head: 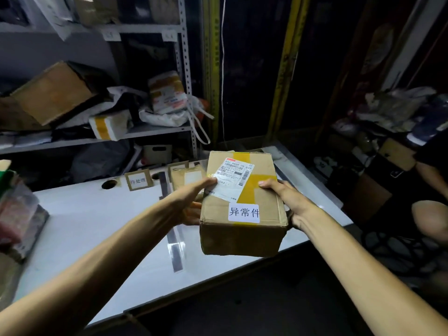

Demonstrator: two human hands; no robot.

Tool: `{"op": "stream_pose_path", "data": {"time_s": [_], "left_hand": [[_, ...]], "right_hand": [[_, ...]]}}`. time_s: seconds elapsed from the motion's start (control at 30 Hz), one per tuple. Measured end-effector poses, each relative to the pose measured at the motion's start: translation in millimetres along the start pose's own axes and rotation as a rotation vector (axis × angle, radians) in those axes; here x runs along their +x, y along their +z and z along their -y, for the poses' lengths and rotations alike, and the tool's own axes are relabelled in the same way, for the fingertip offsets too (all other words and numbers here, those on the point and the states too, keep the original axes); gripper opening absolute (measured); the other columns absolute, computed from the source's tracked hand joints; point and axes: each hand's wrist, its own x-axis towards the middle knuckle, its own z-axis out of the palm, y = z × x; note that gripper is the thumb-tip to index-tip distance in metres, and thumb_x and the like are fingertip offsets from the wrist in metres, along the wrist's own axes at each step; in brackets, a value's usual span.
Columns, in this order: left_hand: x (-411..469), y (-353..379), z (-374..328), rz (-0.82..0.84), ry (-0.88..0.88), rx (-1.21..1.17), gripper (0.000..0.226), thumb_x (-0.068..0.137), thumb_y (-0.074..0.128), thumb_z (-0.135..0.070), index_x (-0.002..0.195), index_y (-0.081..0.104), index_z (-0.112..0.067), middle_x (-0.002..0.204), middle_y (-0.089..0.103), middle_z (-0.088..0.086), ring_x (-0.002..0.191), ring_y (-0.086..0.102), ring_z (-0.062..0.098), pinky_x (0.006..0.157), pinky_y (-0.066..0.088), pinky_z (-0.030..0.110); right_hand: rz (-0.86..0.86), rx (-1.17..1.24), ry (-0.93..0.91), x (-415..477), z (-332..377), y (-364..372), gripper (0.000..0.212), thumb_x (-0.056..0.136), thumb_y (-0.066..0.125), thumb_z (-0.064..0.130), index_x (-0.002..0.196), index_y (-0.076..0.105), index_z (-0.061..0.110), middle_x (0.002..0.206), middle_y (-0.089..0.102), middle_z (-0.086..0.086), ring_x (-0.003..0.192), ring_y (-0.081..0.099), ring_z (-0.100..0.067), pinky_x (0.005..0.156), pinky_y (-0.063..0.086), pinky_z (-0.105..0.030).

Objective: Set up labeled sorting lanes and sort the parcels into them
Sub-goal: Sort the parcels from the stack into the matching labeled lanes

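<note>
You've got one white table (97, 214) with one sign card (138, 181) standing at its back edge, then one dark tape line (175, 248) running down the top. Right of that line there's one flat parcel (186, 177) lying on the table, and one cardboard box (242, 236) in the air above the right side. Your left hand (191, 202) grasps its left edge, thumb on the shipping label (232, 180). Your right hand (283, 197) clamps the right edge, thumb on top. Both arms are stretched forward.
</note>
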Motion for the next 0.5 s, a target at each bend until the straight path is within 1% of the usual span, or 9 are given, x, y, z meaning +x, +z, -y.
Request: {"op": "stream_pose_path", "data": {"time_s": [0.1, 0.13, 0.17, 0.23, 0.27, 0.3, 0.37, 0.43, 0.5], "left_hand": [[20, 32, -17, 0.028, 0.015, 0.022, 0.059, 0.076, 0.069, -0.058, 0.114, 0.055, -0.015, 0.105, 0.071, 0.019, 0.096, 0.070, 0.033, 0.082, 0.057, 0.044], [26, 43, -24, 0.025, 0.025, 0.042, 0.056, 0.077, 0.070, -0.056, 0.111, 0.056, -0.014, 0.099, 0.072, 0.019, 0.090, 0.071, 0.032, 0.078, 0.058, 0.041], [36, 53, -31, 0.017, 0.033, 0.052, 0.052, 0.079, 0.069, -0.054, 0.108, 0.056, -0.014, 0.089, 0.072, 0.018, 0.078, 0.072, 0.028, 0.067, 0.058, 0.035], [56, 72, -44, 0.008, 0.034, 0.072, 0.046, 0.083, 0.068, -0.053, 0.104, 0.058, -0.014, 0.068, 0.070, 0.011, 0.053, 0.067, 0.019, 0.046, 0.049, 0.023], [68, 81, -51, 0.017, 0.037, 0.087, 0.045, 0.083, 0.066, -0.054, 0.103, 0.060, -0.014, 0.064, 0.069, 0.008, 0.049, 0.065, 0.017, 0.043, 0.046, 0.020], [79, 90, -56, 0.024, 0.044, 0.102, 0.046, 0.083, 0.065, -0.055, 0.104, 0.061, -0.015, 0.067, 0.070, 0.008, 0.052, 0.065, 0.018, 0.045, 0.046, 0.021], [105, 108, -70, 0.046, 0.050, 0.128, 0.049, 0.083, 0.064, -0.058, 0.109, 0.062, -0.017, 0.085, 0.069, 0.011, 0.068, 0.066, 0.021, 0.053, 0.049, 0.025], [123, 124, -83, 0.061, 0.034, 0.139, 0.047, 0.084, 0.062, -0.059, 0.109, 0.062, -0.019, 0.095, 0.066, 0.013, 0.075, 0.065, 0.023, 0.056, 0.049, 0.028], [140, 140, -96, 0.094, 0.031, 0.148, 0.041, 0.087, 0.060, -0.057, 0.104, 0.061, -0.019, 0.093, 0.064, 0.012, 0.074, 0.063, 0.022, 0.056, 0.049, 0.028]], "right_hand": [[-0.037, 0.031, -0.001, 18, 5, -36, 0.068, 0.067, 0.084, 0.045, 0.125, 0.055, 0.027, 0.113, 0.068, -0.008, 0.102, 0.067, -0.027, 0.083, 0.059, -0.046], [-0.051, 0.039, 0.003, 24, 7, -46, 0.069, 0.065, 0.085, 0.046, 0.125, 0.056, 0.028, 0.114, 0.069, -0.008, 0.104, 0.067, -0.028, 0.088, 0.058, -0.049], [-0.064, 0.035, 0.001, 31, 11, -56, 0.072, 0.061, 0.085, 0.048, 0.124, 0.057, 0.029, 0.114, 0.070, -0.008, 0.105, 0.068, -0.029, 0.089, 0.057, -0.051], [-0.080, 0.030, -0.006, 47, 16, -73, 0.078, 0.051, 0.086, 0.053, 0.120, 0.059, 0.030, 0.113, 0.072, -0.008, 0.104, 0.069, -0.029, 0.089, 0.057, -0.052], [-0.090, 0.031, -0.011, 58, 20, -83, 0.074, 0.054, 0.086, 0.052, 0.119, 0.059, 0.029, 0.111, 0.071, -0.008, 0.103, 0.069, -0.028, 0.088, 0.057, -0.051], [-0.100, 0.028, -0.019, 66, 23, -92, 0.066, 0.063, 0.085, 0.048, 0.119, 0.058, 0.027, 0.108, 0.071, -0.008, 0.100, 0.068, -0.026, 0.085, 0.059, -0.047], [-0.139, 0.023, -0.034, 88, 33, -113, 0.051, 0.080, 0.077, 0.038, 0.123, 0.056, 0.021, 0.101, 0.070, -0.007, 0.089, 0.068, -0.021, 0.068, 0.058, -0.033], [-0.157, 0.002, -0.025, 110, 43, -131, 0.056, 0.082, 0.076, 0.036, 0.129, 0.054, 0.017, 0.103, 0.070, -0.008, 0.085, 0.068, -0.020, 0.058, 0.053, -0.028], [-0.168, -0.002, -0.026, 134, 51, -148, 0.068, 0.079, 0.078, 0.037, 0.137, 0.049, 0.016, 0.107, 0.071, -0.011, 0.089, 0.070, -0.022, 0.057, 0.054, -0.027]]}}
